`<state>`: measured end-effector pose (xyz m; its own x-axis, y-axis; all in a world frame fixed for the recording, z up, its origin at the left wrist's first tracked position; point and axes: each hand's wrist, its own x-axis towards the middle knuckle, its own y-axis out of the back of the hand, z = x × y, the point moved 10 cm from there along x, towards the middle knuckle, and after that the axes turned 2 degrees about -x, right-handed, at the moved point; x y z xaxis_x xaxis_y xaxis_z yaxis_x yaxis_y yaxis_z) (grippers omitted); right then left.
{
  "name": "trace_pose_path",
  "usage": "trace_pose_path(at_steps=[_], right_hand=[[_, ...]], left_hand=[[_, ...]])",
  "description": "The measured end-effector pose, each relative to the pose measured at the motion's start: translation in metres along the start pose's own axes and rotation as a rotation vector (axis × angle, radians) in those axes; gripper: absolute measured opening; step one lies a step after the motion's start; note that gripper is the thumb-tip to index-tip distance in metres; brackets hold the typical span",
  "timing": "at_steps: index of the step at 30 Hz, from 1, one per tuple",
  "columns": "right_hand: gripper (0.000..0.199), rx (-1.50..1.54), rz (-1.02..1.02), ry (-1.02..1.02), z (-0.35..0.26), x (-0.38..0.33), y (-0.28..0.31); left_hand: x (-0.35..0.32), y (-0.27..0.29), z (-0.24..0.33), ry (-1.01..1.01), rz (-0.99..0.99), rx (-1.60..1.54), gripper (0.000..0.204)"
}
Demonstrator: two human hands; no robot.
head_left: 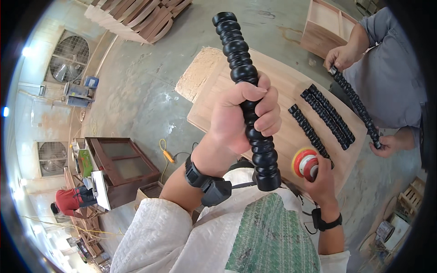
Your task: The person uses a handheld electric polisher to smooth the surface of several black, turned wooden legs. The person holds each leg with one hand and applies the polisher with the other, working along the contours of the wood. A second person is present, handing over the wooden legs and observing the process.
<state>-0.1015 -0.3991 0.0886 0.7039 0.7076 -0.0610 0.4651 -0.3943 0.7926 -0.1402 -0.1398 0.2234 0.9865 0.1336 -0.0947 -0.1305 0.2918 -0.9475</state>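
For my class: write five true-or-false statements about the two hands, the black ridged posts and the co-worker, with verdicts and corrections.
1. The left hand grips a black ridged post. True.
2. The right hand is empty. False: it holds a round red-and-white tool.
3. Three other posts lie on the wooden tabletop. True.
4. Both of the co-worker's hands are empty. False: they hold another black post between them.
5. A black strap is around the right wrist. True.
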Motion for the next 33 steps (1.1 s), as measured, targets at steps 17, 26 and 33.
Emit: trace_pose_path(at_steps=[17, 26, 33], right_hand=[[0.022, 1.012, -0.148, 0.068, -0.151, 0.051, 0.046], [0.014, 1.244, -0.426, -0.078, -0.157, 0.048, 0.027], [0.009, 1.391, -0.602, -0.139, -0.153, 0.043, 0.018]], left_hand=[[-0.001, -0.03, -0.03, 0.012, 0.073, 0.191, 0.011], [-0.005, -0.022, -0.06, 0.213, 0.132, 0.215, 0.012], [-0.005, -0.02, -0.066, 0.24, 0.098, 0.061, 0.009]])
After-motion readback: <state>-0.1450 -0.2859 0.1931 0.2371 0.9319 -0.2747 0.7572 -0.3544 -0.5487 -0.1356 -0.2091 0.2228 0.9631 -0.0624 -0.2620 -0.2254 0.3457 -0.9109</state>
